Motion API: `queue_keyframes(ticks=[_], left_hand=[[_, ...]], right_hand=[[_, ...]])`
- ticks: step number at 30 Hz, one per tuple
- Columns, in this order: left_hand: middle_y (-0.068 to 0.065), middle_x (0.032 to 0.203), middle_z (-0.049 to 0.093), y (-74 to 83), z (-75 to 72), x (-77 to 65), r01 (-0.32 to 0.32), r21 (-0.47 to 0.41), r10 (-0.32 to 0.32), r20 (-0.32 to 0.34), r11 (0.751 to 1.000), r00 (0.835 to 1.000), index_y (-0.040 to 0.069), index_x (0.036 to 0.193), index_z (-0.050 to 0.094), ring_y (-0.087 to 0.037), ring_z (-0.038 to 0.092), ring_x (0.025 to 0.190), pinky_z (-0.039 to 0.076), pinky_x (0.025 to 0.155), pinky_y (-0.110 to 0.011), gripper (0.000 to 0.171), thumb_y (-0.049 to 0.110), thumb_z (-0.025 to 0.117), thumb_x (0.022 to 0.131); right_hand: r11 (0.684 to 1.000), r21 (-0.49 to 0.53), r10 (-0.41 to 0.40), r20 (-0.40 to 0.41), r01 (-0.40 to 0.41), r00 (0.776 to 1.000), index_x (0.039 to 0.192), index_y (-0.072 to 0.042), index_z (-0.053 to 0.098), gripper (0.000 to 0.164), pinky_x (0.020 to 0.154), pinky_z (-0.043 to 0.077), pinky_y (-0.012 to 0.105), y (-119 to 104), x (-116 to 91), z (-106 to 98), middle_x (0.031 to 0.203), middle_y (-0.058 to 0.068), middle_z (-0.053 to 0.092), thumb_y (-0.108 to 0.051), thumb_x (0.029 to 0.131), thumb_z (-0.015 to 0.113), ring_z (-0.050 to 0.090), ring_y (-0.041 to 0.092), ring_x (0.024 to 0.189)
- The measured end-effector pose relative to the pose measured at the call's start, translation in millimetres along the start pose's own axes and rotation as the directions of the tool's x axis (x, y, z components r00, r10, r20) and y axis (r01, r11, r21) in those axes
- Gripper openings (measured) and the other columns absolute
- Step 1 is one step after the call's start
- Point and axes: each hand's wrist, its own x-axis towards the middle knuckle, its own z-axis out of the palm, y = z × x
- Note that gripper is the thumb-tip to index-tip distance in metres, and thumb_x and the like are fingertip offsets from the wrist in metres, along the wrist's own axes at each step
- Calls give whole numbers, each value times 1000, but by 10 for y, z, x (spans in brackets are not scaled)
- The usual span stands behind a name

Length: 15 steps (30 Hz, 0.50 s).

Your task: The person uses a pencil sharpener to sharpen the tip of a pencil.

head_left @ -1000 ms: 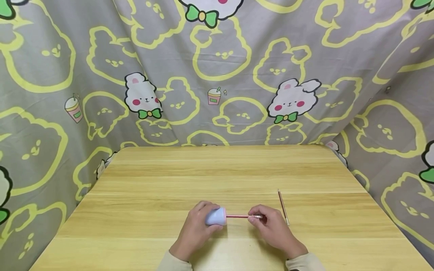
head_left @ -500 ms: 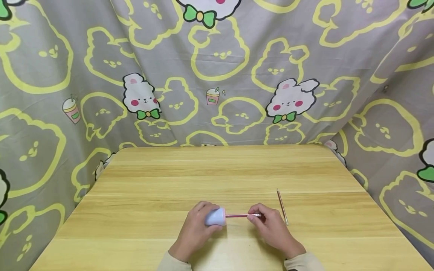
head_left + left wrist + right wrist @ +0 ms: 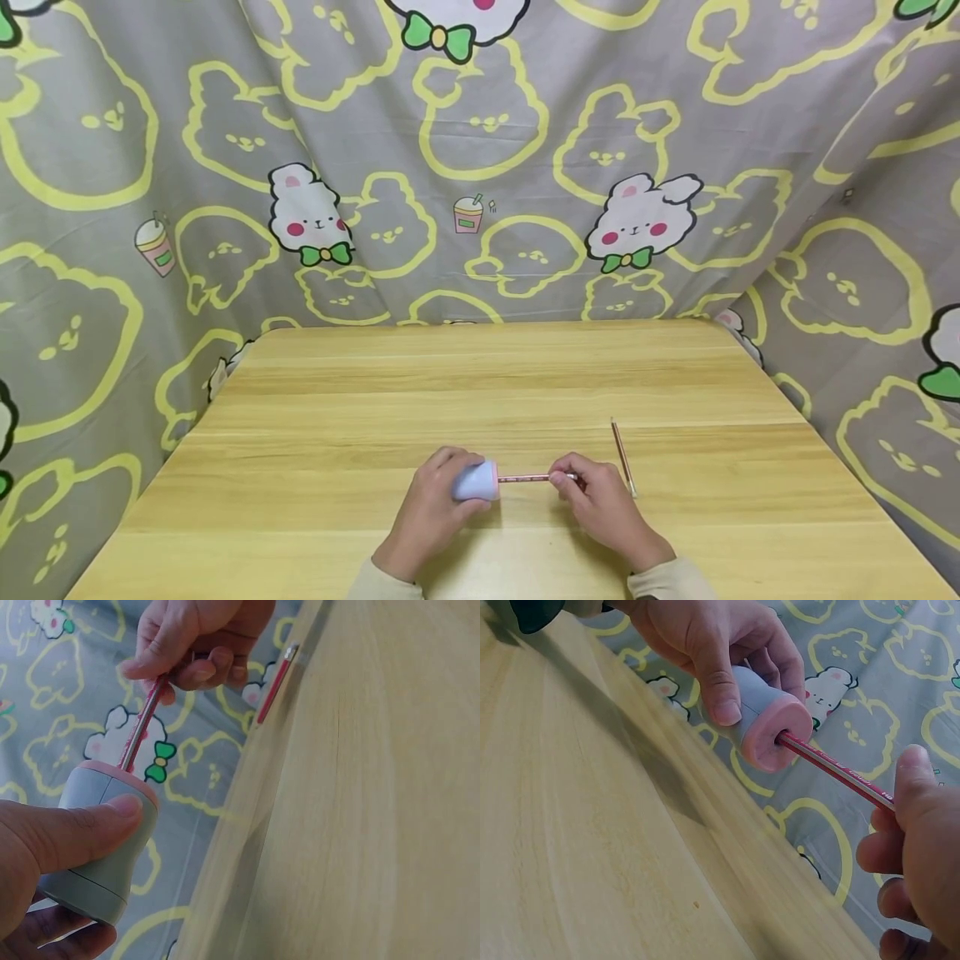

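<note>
My left hand (image 3: pixel 431 504) grips a light-blue pencil sharpener (image 3: pixel 112 832), thumb on one side and fingers on the other. Its pink end (image 3: pixel 784 731) faces right, with a round hole in it. A red pencil with silver stripes (image 3: pixel 840 771) is in that hole, its tip hidden inside. The thumb and fingers of my right hand (image 3: pixel 607 500) pinch this pencil near its other end. On the table just beyond the right hand lies a second red pencil (image 3: pixel 623 457), apart from both hands.
Both hands are above the front part of the wooden table (image 3: pixel 375 392). A grey patterned curtain (image 3: pixel 517 108) hangs behind the table and along both its sides.
The pencil in the sharpener has turned about its length: its stripes and printing now show differently. Both hands keep their places and holds; the whole view shifts slightly.
</note>
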Motion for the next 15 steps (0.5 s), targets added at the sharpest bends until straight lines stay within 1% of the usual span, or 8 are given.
queue_keyframes(ticks=[3, 4, 8, 10, 12, 15], left_hand=[[-7, 106, 62, -2, -5, -5, 6, -1, -6, -3, 1000, 1000, 6, 109, 67, -25, 62, 93, 55, 74, -37, 47, 13, 88, 67], [-7, 106, 62, -2, -7, -6, 8, -1, -8, -4, 1000, 1000, 6, 109, 67, -24, 62, 93, 55, 74, -37, 47, 13, 88, 67], [-7, 106, 62, -5, -13, -8, 14, -1, -14, -7, 1000, 1000, 6, 109, 67, -24, 62, 93, 55, 74, -36, 47, 12, 88, 67], [-7, 107, 62, -5, -14, -8, 16, -3, -16, -7, 1000, 1000, 6, 109, 68, -25, 62, 93, 55, 74, -36, 47, 12, 88, 67], [-8, 107, 62, -4, -14, -8, 17, -5, -17, -5, 1000, 1000, 6, 109, 67, -25, 62, 93, 55, 74, -36, 47, 12, 88, 67], [-8, 107, 62, -1, -15, -8, 19, -8, -19, -3, 1000, 1000, 6, 109, 67, -25, 62, 93, 55, 74, -36, 47, 12, 88, 67]], right_hand=[[1000, -5, 24, 11, -24, 1000, 90, -7, 67, 3, 38, 35, 18, 12, -7, -2, 60, -3, 55, -4, 90, 66, 38, -5, 49], [1000, -10, 23, 13, -22, 1000, 92, -6, 67, 3, 39, 35, 18, 15, -11, -3, 60, -5, 54, -4, 89, 67, 37, -5, 50], [1000, -26, 5, 19, -5, 1000, 98, -2, 66, 11, 41, 37, 19, 16, -20, -12, 63, -14, 50, -3, 87, 69, 37, -4, 52], [1000, -25, -1, 20, 1, 1000, 98, -3, 66, 12, 42, 37, 19, 12, -22, -18, 65, -17, 48, -2, 87, 69, 38, -4, 53], [1000, -20, -5, 22, 5, 1000, 97, -6, 65, 11, 43, 38, 19, 9, -21, -22, 65, -15, 50, -2, 88, 68, 39, -3, 53], [1000, -7, -2, 24, 2, 1000, 94, -11, 64, 10, 43, 38, 19, 4, -17, -29, 65, -8, 55, -2, 89, 67, 40, -3, 54]])
